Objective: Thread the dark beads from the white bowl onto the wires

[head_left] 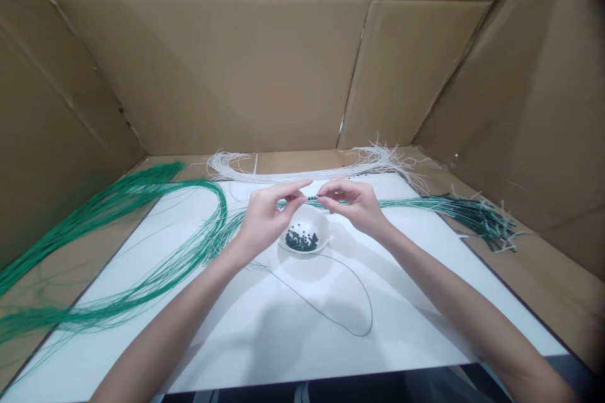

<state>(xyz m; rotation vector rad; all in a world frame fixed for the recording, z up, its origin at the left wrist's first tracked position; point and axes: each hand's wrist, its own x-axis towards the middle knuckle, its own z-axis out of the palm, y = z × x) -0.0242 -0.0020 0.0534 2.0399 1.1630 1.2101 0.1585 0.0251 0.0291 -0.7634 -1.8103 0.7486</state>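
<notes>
My left hand (267, 220) and my right hand (352, 204) face each other, thumbs and forefingers pinching a thin dark strand (309, 199). Tiny dark beads (309, 198) sit on it between my fingertips. Just below my hands, a small white spouted dish (316, 220) holds a heap of dark green beads (299, 240). One thin strand (347, 293) curves in a loop across the white board (265, 334) towards my hands. Long green strands (155, 264) sweep out to the left, and a bundle with dark beaded parts (466, 211) lies to the right.
A bundle of white strands (302, 170) arcs along the far side of the white board. Corrugated cardboard walls (212, 69) enclose the back and both sides. The board rests on a cardboard base (534, 283), and its near edge lies close below my forearms.
</notes>
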